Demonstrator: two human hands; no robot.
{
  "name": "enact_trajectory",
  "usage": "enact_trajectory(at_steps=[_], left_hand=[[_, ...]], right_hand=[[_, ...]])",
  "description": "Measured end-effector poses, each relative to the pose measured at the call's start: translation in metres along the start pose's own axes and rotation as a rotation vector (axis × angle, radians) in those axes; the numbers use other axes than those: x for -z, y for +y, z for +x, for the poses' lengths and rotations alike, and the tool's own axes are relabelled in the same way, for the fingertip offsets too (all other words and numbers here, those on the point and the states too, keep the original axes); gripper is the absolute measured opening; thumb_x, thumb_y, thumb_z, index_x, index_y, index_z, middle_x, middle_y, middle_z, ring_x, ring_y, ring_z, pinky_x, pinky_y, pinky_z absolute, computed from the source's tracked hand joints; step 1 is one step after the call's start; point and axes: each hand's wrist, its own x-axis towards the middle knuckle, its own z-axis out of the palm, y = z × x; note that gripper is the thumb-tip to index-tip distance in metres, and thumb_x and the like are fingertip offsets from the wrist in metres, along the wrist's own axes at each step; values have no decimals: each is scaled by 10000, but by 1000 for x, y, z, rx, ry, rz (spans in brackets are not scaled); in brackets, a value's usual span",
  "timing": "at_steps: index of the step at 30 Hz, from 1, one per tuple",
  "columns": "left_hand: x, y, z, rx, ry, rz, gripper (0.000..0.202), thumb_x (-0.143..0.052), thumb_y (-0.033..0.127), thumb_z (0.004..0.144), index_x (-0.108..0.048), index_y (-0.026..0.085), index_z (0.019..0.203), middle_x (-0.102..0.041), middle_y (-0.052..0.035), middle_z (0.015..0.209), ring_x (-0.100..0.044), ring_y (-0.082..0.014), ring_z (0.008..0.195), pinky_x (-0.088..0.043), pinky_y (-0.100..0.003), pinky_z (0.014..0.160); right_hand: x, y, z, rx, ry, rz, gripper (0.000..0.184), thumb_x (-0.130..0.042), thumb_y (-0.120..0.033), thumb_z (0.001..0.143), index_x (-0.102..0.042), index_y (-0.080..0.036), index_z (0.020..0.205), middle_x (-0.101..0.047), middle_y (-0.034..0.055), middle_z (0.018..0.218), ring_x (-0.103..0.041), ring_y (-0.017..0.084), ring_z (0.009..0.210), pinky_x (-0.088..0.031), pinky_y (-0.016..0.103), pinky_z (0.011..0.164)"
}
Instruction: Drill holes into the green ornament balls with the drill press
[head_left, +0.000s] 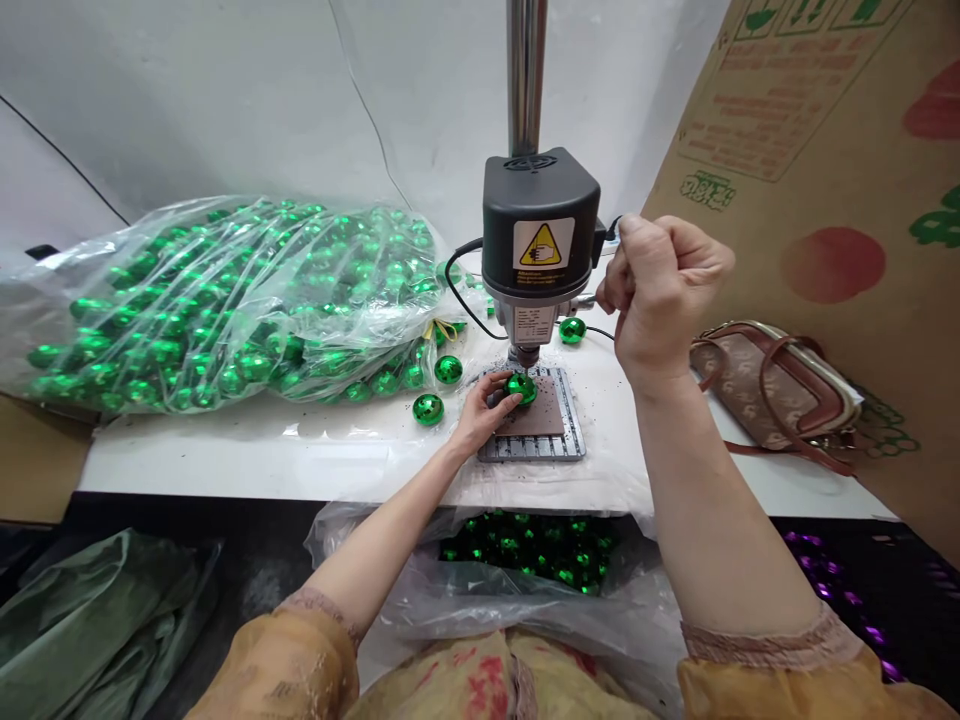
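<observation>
A small bench drill press (538, 235) stands on the white table (262, 455), its steel column rising out of view. My left hand (484, 405) pinches a shiny green ball (520, 387) on the press's grey base plate (559, 440), right under the spindle. My right hand (656, 285) is a closed fist round the press's feed handle at the machine's right side; the handle itself is mostly hidden by my fingers.
A big clear bag of green balls (217, 300) lies at the left, with loose ones (428, 408) beside it. Another bag of green balls (525, 550) sits below the table edge. A brown purse (772, 385) and a cardboard box (840, 200) are at the right.
</observation>
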Motion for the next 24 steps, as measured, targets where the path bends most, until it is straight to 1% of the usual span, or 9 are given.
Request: enact_trajectory(at_steps=[2,5,8,12,14,17,20,24], left_hand=[[1,2,0,-19,1,56,500,-792,456,760,-654,207,1171,-717,-85,1123,-650,-246,1099,-476,-411,1015],[3,5,-1,-67,-21,202,508,-813,410,742,-667,207,1185,-694,-90,1178,-611,-283,1172,-424,-447,1078],[0,6,-2,-82,-41,293,503,-827,369,723,-664,207,1171,-677,-90,1184,-602,-302,1167,-429,-461,1065],[-7,0,-3,-83,-81,202,503,-818,339,736,-602,205,1171,-662,-86,1204,-614,-282,1174,-459,-422,1043],[-9,-4,-3,-76,-90,159,488,-815,338,746,-586,204,1155,-661,-84,1210,-622,-271,1172,-464,-409,1043],[-10,-6,-3,-57,-71,154,486,-828,330,734,-580,200,1131,-659,-84,1193,-628,-273,1155,-472,-407,1031],[-9,-7,-3,-47,-66,142,490,-830,333,732,-574,202,1128,-652,-83,1187,-623,-277,1168,-469,-407,1034],[-8,-9,-3,-46,-63,145,509,-840,354,725,-581,208,1137,-639,-82,1196,-597,-288,1216,-447,-414,1064]], right_hand=[[0,0,0,-5,1,-6,523,-533,-444,932,-285,-243,518,-308,-56,421,-285,55,397,-277,276,432],[0,-1,1,-5,0,-4,526,-536,-422,936,-284,-245,510,-307,-56,407,-279,52,390,-259,275,422],[0,-2,1,-3,1,-11,546,-534,-493,927,-283,-247,510,-303,-56,405,-285,57,387,-260,282,426],[1,-1,0,18,-4,3,563,-526,-585,903,-291,-248,519,-312,-54,416,-304,68,390,-280,294,443],[2,0,0,25,-12,20,560,-530,-590,899,-296,-248,523,-314,-58,417,-302,67,386,-278,293,440],[2,0,0,32,-16,37,553,-545,-582,894,-296,-249,530,-314,-62,416,-297,63,383,-272,291,435],[2,1,-3,42,-4,15,548,-545,-553,904,-278,-249,534,-300,-63,419,-287,61,386,-278,292,440],[4,6,-15,82,45,52,522,-566,-421,906,-265,-235,522,-289,-57,431,-278,64,397,-264,290,448]])
